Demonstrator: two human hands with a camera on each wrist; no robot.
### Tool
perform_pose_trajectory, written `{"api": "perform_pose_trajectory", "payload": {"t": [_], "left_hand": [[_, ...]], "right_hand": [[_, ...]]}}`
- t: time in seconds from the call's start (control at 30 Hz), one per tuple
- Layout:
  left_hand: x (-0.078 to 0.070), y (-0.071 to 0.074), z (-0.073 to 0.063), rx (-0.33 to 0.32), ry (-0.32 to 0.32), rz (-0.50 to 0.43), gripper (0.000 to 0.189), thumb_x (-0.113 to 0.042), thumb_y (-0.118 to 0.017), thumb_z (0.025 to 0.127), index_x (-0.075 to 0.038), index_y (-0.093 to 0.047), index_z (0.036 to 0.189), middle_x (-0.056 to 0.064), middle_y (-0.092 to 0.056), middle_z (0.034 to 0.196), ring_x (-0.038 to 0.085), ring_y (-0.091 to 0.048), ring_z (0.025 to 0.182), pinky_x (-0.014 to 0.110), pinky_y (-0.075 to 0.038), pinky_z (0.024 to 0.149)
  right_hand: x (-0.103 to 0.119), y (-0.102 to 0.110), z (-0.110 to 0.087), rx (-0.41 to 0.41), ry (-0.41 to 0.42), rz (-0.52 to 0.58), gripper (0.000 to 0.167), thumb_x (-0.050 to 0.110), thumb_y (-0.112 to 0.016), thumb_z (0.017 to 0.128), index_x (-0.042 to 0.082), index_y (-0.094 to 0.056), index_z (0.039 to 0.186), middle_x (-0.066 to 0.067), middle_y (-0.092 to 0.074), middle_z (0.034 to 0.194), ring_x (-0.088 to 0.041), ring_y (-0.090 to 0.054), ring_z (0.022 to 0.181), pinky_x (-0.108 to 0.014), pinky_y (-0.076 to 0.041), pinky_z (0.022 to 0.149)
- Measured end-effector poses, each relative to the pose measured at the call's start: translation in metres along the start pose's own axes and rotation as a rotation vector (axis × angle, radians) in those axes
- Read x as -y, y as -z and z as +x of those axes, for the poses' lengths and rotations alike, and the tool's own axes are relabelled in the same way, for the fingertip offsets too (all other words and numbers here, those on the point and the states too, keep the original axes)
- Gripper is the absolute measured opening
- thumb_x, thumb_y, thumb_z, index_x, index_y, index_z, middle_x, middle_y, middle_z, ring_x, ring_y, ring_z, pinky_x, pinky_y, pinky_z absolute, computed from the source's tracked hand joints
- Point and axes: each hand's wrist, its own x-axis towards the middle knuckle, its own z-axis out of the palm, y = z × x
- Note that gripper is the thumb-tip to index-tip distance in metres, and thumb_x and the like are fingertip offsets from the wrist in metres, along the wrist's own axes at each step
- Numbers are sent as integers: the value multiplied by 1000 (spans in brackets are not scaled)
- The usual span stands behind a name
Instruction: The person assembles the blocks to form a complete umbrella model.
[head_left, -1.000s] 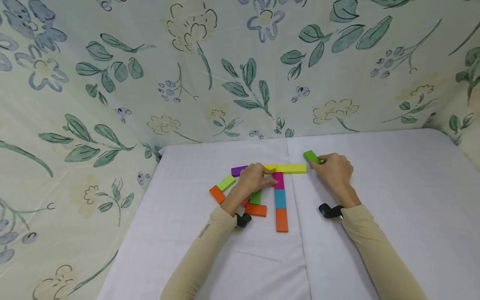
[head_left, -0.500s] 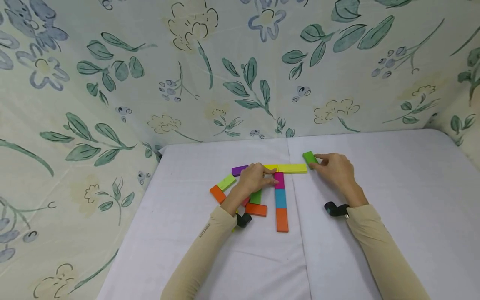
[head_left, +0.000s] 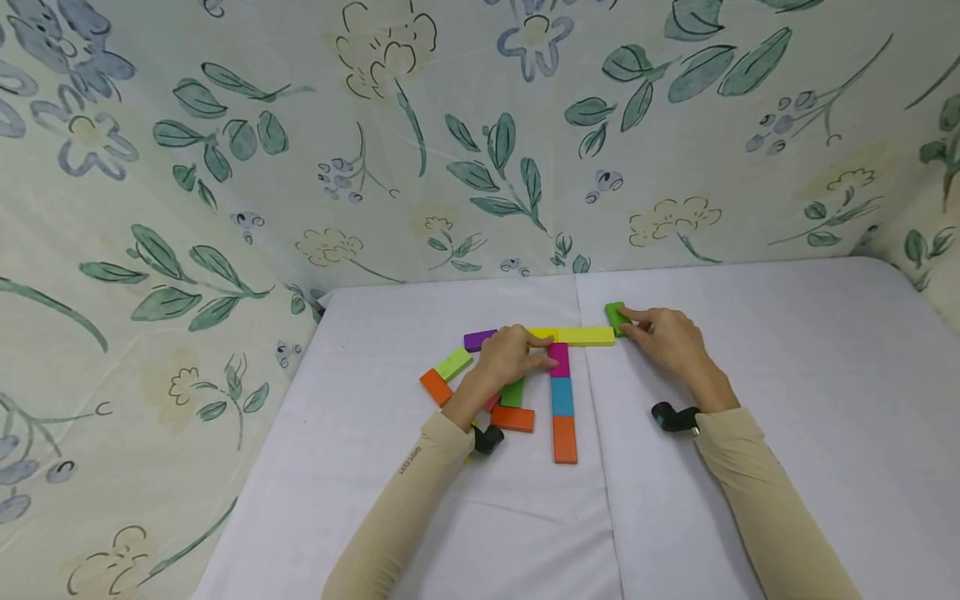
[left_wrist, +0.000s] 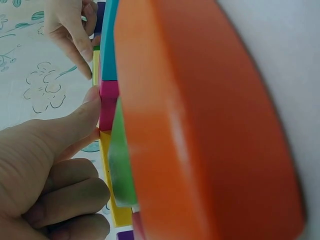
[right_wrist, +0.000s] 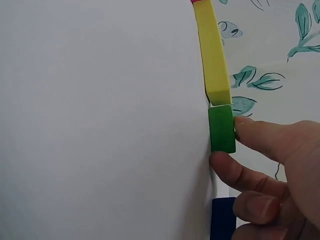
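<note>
My right hand point(head_left: 667, 337) pinches a green block point(head_left: 615, 317) between thumb and fingertips. The green block stands against the right end of a yellow block point(head_left: 588, 337); in the right wrist view they touch or nearly touch. My left hand point(head_left: 506, 358) rests at the corner where a magenta block point(head_left: 559, 360) meets the yellow row, thumb and index finger touching the blocks, other fingers curled. Below the magenta block lie a blue block point(head_left: 562, 397) and an orange block point(head_left: 565, 439) in one line. A dark blue block point(right_wrist: 223, 218) sits under my right fingers.
Left of the column, loose blocks lie around my left forearm: purple point(head_left: 478, 342), light green point(head_left: 453, 364), orange point(head_left: 435, 387), another orange point(head_left: 513, 419) and a green one point(head_left: 512, 393). White cloth point(head_left: 810, 375) covers the table; a floral curtain point(head_left: 480, 125) hangs behind.
My right hand has turned the green block from a slant to nearly straight front-to-back and shifted it slightly left, against the yellow block's end. My left hand has stayed in place.
</note>
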Motion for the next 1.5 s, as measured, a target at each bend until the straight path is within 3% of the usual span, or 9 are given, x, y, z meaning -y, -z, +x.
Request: {"api": "perform_pose_trajectory", "payload": {"t": [0.2, 0.4, 0.5, 0.7, 0.9, 1.13, 1.37, 1.5], "left_hand": [[0, 0, -1, -5, 0, 1, 53, -48, -82, 85, -33, -67, 134, -1, -47, 69, 15, -44, 56, 23, -27, 51], [-1, 0, 0, -5, 2, -9, 53, -48, -82, 85, -33, -67, 133, -3, -67, 88, 16, -45, 58, 23, -27, 51], [0, 0, 0, -2, 3, -11, 53, -48, -82, 85, -33, -67, 133, -3, -70, 92, 16, -46, 59, 23, -28, 51], [0, 0, 1, -4, -12, -9, 53, -48, -82, 85, -32, -67, 134, -3, -61, 77, 15, -43, 56, 23, -26, 50], [0, 1, 0, 1, -3, -14, 54, -48, -82, 85, -33, -66, 134, -1, -43, 68, 15, -41, 54, 23, -26, 49], [-1, 1, 1, 12, 9, -17, 53, -48, -82, 85, -33, -67, 133, -2, -56, 75, 15, -43, 56, 23, -26, 49], [-1, 1, 2, 18, 13, -11, 52, -48, -82, 85, -33, -68, 133, -1, -41, 69, 15, -44, 57, 23, -27, 49], [-1, 2, 2, 19, 14, -15, 53, -48, -82, 85, -33, -67, 133, -2, -40, 69, 15, -44, 57, 23, -27, 49]], "right_hand": [[2, 2, -1, 4, 3, -37, 42, 25, -68, 101, 6, -63, 139, -14, -65, 86, -24, -51, 73, -31, -34, 58], [1, 3, -2, -45, 28, -36, 38, 24, -72, 98, 2, -69, 129, -21, -74, 99, -27, -55, 75, -31, -37, 57], [0, 3, -2, -64, 41, -32, 38, 23, -74, 96, 1, -71, 126, -21, -75, 102, -28, -56, 77, -31, -38, 57], [-1, 4, -1, -30, 76, -39, 44, 22, -74, 96, 6, -66, 136, -14, -68, 90, -25, -51, 74, -32, -35, 59], [-2, 6, -1, 25, 50, -29, 41, 25, -71, 99, 10, -65, 137, -17, -69, 95, -26, -51, 78, -32, -36, 61], [-1, 3, -1, 9, 44, -11, 42, 26, -72, 98, 7, -66, 135, -21, -72, 103, -27, -53, 79, -31, -36, 60], [0, 1, -1, 5, 53, 10, 43, 25, -73, 98, 4, -65, 135, -26, -72, 118, -28, -55, 82, -31, -37, 62], [0, 4, -1, 14, 50, 9, 43, 26, -73, 98, 5, -65, 136, -26, -72, 120, -28, -55, 83, -31, -37, 64]]}}
